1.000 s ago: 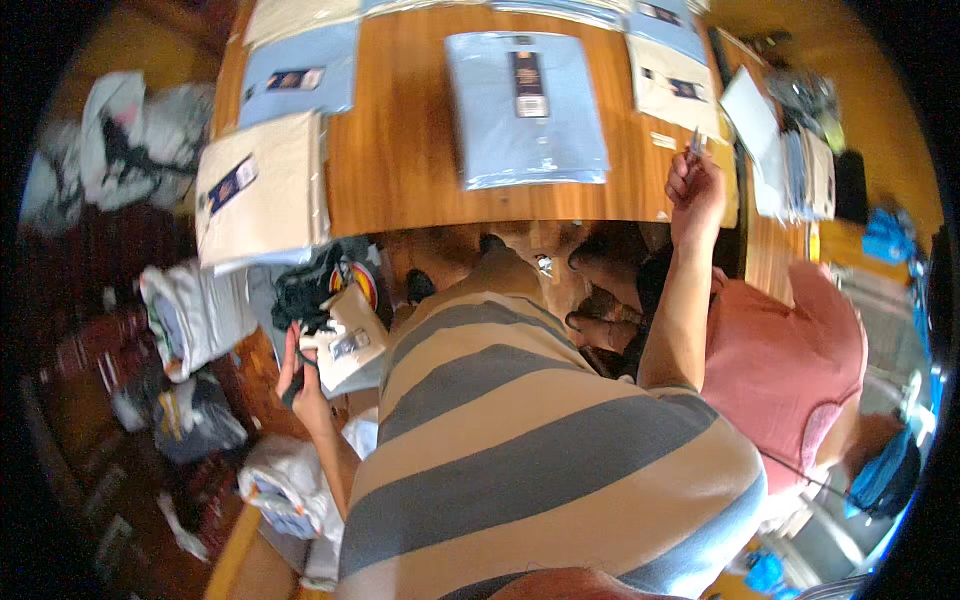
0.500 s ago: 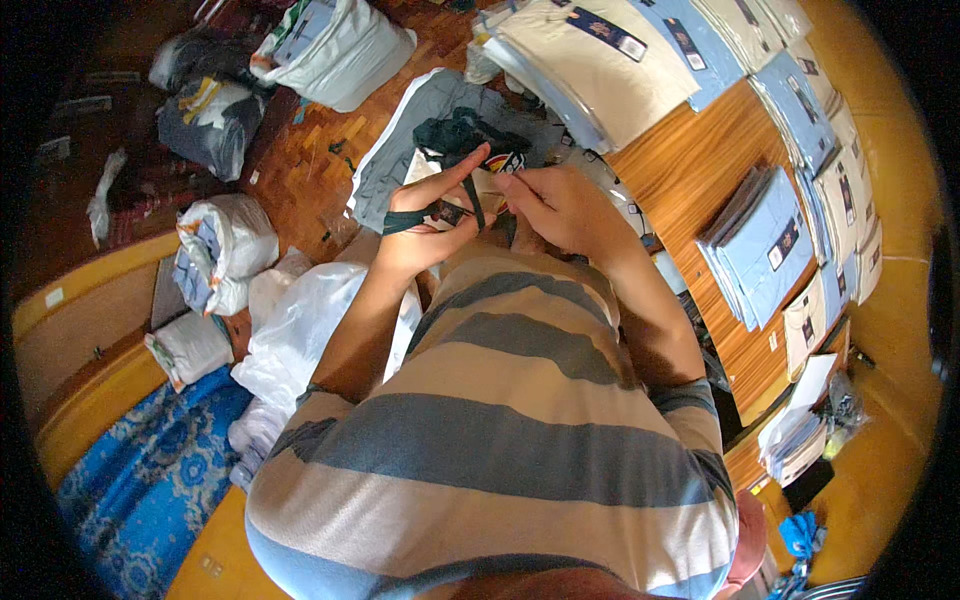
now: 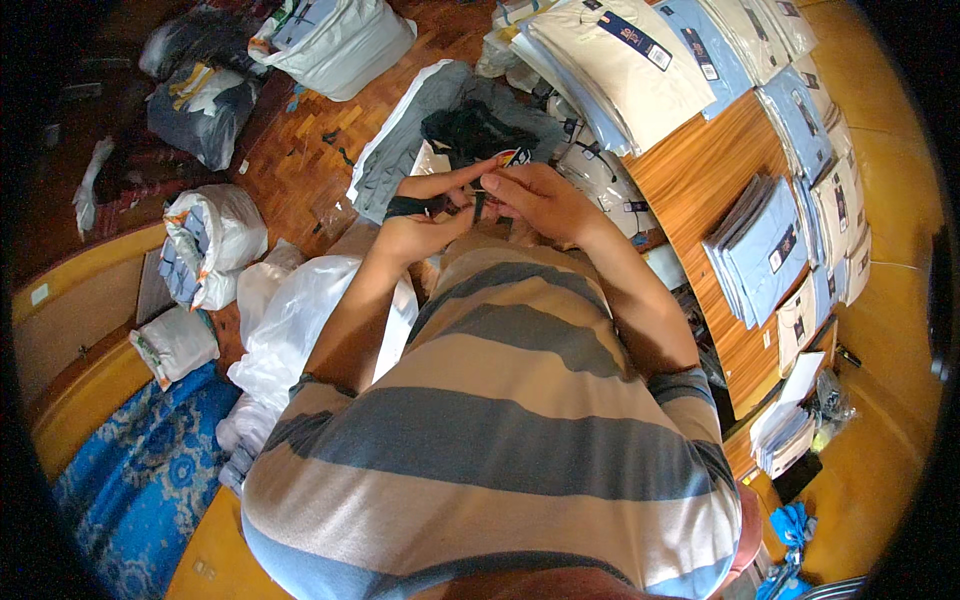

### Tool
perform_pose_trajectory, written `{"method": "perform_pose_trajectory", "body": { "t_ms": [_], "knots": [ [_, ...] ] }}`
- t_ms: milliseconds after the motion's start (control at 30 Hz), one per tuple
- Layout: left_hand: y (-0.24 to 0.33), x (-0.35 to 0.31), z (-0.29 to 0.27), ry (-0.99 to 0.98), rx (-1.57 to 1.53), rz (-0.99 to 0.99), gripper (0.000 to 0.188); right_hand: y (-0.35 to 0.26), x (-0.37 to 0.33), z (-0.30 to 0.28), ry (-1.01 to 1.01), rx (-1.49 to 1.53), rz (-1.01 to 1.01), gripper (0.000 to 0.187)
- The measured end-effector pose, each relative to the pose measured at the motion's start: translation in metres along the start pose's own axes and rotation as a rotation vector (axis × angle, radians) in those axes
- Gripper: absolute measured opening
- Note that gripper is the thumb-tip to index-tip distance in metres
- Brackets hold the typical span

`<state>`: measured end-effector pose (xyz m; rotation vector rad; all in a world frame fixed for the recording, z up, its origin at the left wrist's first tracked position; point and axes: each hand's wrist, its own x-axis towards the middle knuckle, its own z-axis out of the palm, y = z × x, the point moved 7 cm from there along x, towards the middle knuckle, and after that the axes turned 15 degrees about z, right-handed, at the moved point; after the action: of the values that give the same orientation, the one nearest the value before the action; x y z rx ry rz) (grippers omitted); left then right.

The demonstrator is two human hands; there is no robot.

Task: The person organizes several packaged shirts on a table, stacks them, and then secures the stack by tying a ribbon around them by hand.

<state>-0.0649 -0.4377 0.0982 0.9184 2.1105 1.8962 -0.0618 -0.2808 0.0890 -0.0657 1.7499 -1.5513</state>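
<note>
Above my lap, my two hands meet in front of the striped shirt. A narrow black fabric strip (image 3: 407, 206) is wound around my left hand (image 3: 425, 225), and a short length of it runs down between the two hands. My right hand (image 3: 548, 205) is closed in a pinch against the left fingers; its back hides what its fingertips hold. Just beyond the fingers shows a small label with coloured bands (image 3: 516, 157). Behind it lies a bunched black cloth (image 3: 475, 128) on a grey sheet or garment (image 3: 400, 160).
To the right, a wooden table (image 3: 675, 185) bears folded beige shirts (image 3: 620, 75) and folded blue shirts (image 3: 765, 245) in clear packs with tags. Stuffed white bags (image 3: 345, 50) and a dark bag (image 3: 205, 115) stand on the parquet floor at left, near a blue patterned cloth (image 3: 150, 480).
My right hand has moved in against my left hand, and the left fingers have drawn closer together. The loop of black strip between them looks shorter. The view has shifted slightly.
</note>
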Motion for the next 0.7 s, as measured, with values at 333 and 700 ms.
{"method": "perform_pose_trajectory", "body": {
  "t_ms": [333,700],
  "knots": [
    [-0.007,-0.006,-0.002,0.241,-0.123,-0.067,0.018,0.026,0.008,0.013,-0.094,0.464,0.057,0.045],
    [-0.06,-0.015,0.014,0.095,-0.093,-0.211,0.029,-0.001,-0.041,-0.014,0.186,0.497,-0.185,0.049]
  ]
}}
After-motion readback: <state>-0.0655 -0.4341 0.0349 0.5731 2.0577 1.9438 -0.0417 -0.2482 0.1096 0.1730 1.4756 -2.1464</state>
